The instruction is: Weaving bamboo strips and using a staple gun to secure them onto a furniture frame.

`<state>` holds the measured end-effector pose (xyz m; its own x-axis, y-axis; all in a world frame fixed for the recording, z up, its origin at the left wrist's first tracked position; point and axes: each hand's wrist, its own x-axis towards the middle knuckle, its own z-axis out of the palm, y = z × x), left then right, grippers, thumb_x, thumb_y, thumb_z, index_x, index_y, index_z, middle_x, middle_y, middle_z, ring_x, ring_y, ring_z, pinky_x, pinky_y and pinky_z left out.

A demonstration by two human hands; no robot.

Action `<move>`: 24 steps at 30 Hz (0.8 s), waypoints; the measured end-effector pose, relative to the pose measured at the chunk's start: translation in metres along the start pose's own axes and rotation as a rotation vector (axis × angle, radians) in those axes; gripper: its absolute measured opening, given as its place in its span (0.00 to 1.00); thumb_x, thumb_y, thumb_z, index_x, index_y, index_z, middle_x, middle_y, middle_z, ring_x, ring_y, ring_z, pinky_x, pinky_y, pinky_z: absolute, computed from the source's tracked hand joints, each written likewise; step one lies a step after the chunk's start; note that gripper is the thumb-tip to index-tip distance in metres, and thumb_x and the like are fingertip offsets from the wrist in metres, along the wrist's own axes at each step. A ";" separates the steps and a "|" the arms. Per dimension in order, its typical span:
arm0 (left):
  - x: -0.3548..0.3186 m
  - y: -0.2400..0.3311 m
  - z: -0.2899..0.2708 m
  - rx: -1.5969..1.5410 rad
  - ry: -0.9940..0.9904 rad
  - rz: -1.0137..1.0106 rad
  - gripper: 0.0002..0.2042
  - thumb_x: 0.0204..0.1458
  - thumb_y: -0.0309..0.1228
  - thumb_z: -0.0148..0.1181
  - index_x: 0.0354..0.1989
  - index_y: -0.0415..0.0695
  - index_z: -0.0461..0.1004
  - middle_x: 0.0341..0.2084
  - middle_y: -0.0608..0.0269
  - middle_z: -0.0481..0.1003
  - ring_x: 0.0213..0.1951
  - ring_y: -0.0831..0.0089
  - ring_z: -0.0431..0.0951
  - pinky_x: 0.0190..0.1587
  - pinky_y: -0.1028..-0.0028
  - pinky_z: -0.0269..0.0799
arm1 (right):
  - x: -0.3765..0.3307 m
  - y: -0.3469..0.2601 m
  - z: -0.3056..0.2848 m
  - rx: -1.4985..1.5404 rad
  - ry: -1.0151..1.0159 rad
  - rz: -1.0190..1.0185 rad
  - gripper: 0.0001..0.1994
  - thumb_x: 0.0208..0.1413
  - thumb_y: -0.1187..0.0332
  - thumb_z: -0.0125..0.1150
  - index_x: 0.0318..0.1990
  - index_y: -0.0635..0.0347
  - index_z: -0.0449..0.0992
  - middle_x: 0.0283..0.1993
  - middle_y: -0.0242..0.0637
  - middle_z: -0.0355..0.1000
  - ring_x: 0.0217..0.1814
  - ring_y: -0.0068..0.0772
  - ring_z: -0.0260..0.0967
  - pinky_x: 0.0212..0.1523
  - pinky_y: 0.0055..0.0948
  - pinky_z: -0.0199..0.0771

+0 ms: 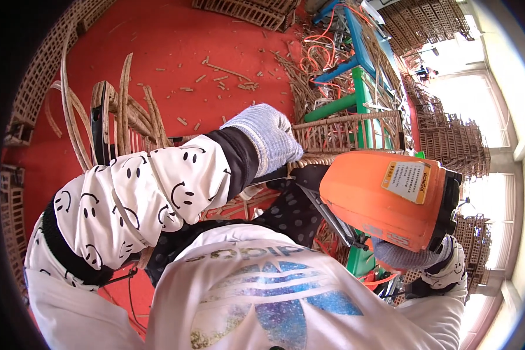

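While right fingers [408,255] grip the orange nail gun [385,198], left fingers [280,146] clasp the wicker frame [347,131]

Two gloved hands, arms bent close to the chest

Left hand [265,137], mid-frame, reaches forward from a patterned sleeve, fingers curled downward. Right hand [405,256], at lower right, is mostly hidden, its fingers closed in a grip, wrist bent.

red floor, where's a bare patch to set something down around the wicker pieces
The widest bare stretch of red floor lies top centre, between the bent rattan strips on the left and the heap of cane offcuts on the right, with only a few scattered bits. Near the hands it is crowded: wicker frame, orange nail gun.
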<state>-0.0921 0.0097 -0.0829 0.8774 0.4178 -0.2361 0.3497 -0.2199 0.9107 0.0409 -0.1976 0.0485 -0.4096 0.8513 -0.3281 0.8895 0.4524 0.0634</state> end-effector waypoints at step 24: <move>0.003 0.000 -0.003 -0.015 0.021 -0.012 0.08 0.41 0.32 0.64 0.21 0.40 0.76 0.15 0.63 0.73 0.19 0.79 0.69 0.26 0.75 0.65 | 0.000 -0.011 0.000 1.296 0.080 0.889 0.16 0.42 0.76 0.62 0.41 0.61 0.70 0.30 0.35 0.71 0.27 0.25 0.68 0.31 0.26 0.72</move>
<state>-0.0903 0.0138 -0.0822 0.8661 0.4387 -0.2398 0.3548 -0.2013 0.9130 0.0311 -0.2031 0.0479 0.3465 0.7408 -0.5755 0.3869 -0.6717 -0.6317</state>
